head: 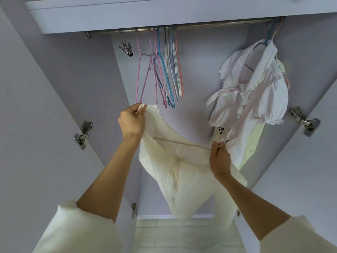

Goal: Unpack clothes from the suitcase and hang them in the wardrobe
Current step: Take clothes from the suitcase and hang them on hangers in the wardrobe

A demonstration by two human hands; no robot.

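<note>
A cream lace garment [184, 172] hangs between my hands in front of the open wardrobe. My left hand [131, 121] grips its lace-edged top corner, raised just below the empty hangers. My right hand [219, 157] pinches the other end of the top edge, lower and to the right, where a thin straight bar or strap [182, 143] runs across the garment's opening. Several empty pink, blue and grey hangers [164, 70] hang on the metal rail [200, 27]. The suitcase is out of view.
A pale pink ruffled blouse [255, 92] hangs on a blue hanger at the rail's right end, over a light green garment [255, 139]. A metal clip hanger [125, 47] hangs at the left. Both wardrobe doors [36, 106] stand open. A shelf [145, 13] sits above.
</note>
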